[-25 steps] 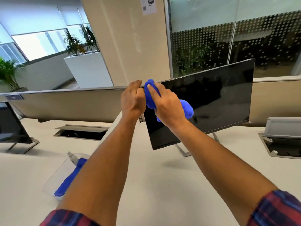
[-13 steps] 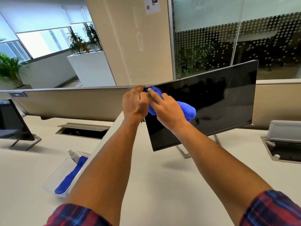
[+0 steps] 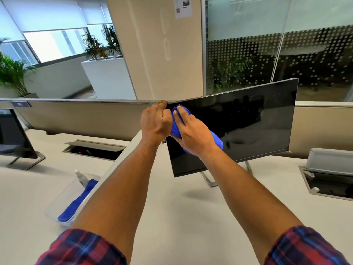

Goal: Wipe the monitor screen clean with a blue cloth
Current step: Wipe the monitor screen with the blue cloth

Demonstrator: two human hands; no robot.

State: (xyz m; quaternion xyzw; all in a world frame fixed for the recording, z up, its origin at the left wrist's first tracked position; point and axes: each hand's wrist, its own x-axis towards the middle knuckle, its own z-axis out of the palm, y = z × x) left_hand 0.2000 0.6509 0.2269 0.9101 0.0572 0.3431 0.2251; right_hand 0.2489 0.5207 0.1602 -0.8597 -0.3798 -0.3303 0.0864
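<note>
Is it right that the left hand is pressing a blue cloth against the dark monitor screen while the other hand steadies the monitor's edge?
Not quite: the hands are swapped. In the head view the right hand presses the blue cloth against the dark monitor screen, while the left hand steadies the monitor's edge at its upper left corner.

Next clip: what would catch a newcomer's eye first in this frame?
First, the two bare forearms reaching up the middle to the dark monitor. The right hand presses a bright blue cloth flat on the screen near its left edge, while the left hand grips that edge. Lower left on the desk, a clear tray holds another blue cloth.
</note>
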